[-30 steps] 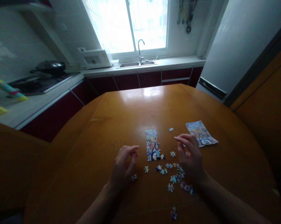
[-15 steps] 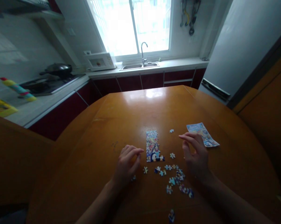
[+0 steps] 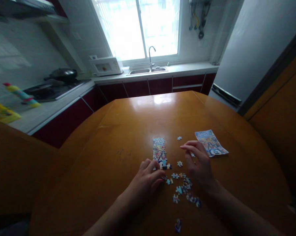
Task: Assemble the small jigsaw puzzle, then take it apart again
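My left hand (image 3: 148,177) is low over the table, its thumb and index finger closed around a dark-blue and white jigsaw puzzle piece (image 3: 164,178). Its knuckles cover the lower left corner of the partly joined puzzle (image 3: 159,149), a narrow upright strip of small colourful figures. To the right, my right hand (image 3: 200,165) hovers with thumb and fingers apart, holding nothing I can see. A puzzle piece (image 3: 192,154) shows through the gap between its thumb and fingers. Several loose pieces (image 3: 186,185) lie in a curved cluster between the hands.
A printed picture sheet (image 3: 211,142) lies right of my right hand. Single pieces lie apart, one near the far side (image 3: 179,138), another near me (image 3: 178,226). Beyond the wooden table (image 3: 128,124) are a sink (image 3: 140,71), a microwave (image 3: 107,66) and a fridge (image 3: 256,49).
My left hand has moved right and nearer to me, from beside the joined strip to the loose piece below it. My right hand has shifted slightly left, fingers still apart.
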Demonstrator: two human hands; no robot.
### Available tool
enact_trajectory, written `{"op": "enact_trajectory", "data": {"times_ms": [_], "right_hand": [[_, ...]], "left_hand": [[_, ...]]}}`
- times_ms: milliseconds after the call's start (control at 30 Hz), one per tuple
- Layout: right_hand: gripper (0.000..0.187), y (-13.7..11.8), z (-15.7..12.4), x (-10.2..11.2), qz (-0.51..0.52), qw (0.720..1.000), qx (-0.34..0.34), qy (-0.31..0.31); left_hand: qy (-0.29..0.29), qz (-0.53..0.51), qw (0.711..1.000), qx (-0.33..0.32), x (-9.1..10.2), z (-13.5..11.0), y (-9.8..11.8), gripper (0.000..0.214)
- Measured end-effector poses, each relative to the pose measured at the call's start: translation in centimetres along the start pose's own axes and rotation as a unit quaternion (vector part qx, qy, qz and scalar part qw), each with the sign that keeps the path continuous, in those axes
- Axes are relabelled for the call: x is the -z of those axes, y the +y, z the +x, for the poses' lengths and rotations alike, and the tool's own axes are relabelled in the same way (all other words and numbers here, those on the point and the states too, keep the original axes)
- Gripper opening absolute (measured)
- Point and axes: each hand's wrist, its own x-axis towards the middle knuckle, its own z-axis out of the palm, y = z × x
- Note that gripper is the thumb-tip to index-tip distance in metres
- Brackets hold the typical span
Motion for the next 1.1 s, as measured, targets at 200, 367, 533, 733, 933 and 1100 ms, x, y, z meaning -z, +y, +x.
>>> {"op": "enact_trajectory", "data": {"times_ms": [200,367,533,733,933,1100], "right_hand": [[0.02,-0.8,-0.9,-1.0,0.059,0.99,0.014,-0.129],[0.019,-1.8,-1.7,-2.2,0.133,0.967,-0.037,-0.214],[0.004,-3.1,-1.7,-2.7,0.181,0.949,-0.165,-0.197],[0.008,-2.2,0.9,-1.8,0.208,0.919,-0.227,-0.246],[0.011,2.2,4.2,-2.1,0.12,0.911,-0.142,-0.368],[0.014,4.3,4.7,-2.7,0.123,0.867,-0.098,-0.473]], "left_hand": [[0.086,-0.086,0.992,0.039,0.7,0.5,0.3,0.009],[0.18,-0.198,0.953,0.144,2.0,1.6,0.7,0.005],[0.153,-0.326,0.905,0.225,1.9,2.1,0.9,0.016],[0.141,-0.3,0.934,0.13,1.8,3.9,-0.5,0.017],[0.146,-0.083,0.986,-0.009,1.5,5.2,-2.9,0.013],[0.107,0.001,0.99,-0.094,1.4,4.1,-3.1,0.014]]}}
